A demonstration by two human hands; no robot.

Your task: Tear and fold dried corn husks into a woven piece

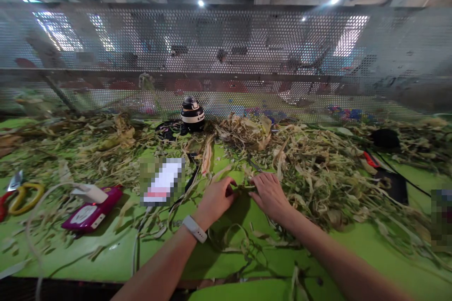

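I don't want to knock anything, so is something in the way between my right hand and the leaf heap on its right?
Nothing visible is: the leaf heap starts right beside your right hand. The small red item lies farther right.

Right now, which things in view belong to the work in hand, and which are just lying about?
Likely involved:
left hand
right hand
dried plant strips around them

Likely just lying about:
magenta box
white plug
black container
scissors, untouched, possibly a tool

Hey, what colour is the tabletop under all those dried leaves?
The tabletop is bright green; it shows in the head view, the only one here.
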